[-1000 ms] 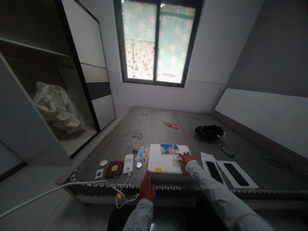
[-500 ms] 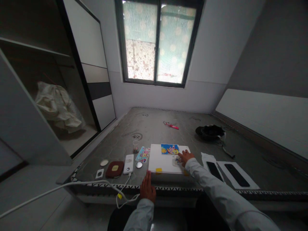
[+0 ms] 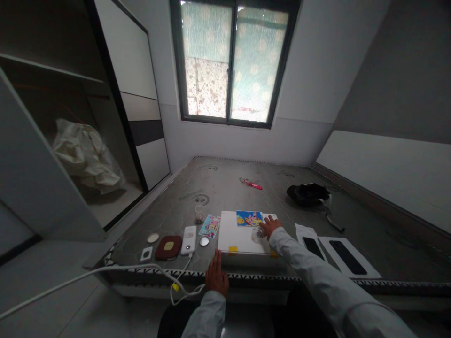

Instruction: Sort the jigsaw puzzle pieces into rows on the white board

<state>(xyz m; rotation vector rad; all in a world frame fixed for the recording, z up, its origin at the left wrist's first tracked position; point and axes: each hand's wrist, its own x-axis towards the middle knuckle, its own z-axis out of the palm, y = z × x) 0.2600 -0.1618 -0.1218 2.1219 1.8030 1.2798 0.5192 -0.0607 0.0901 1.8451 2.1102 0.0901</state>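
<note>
A white board is being kept flat on the mattress, close to its near edge, with its long axis running left to right. A bright picture is lying along the board's far edge. The near edge is being touched by the left hand, fingers together and extended. The right hand is being stretched over the far right corner, arm nearly straight and fingers loosely spread. Its tips are just right of the picture and at a small pale piece. Whether that piece is being pinched cannot be told.
</note>
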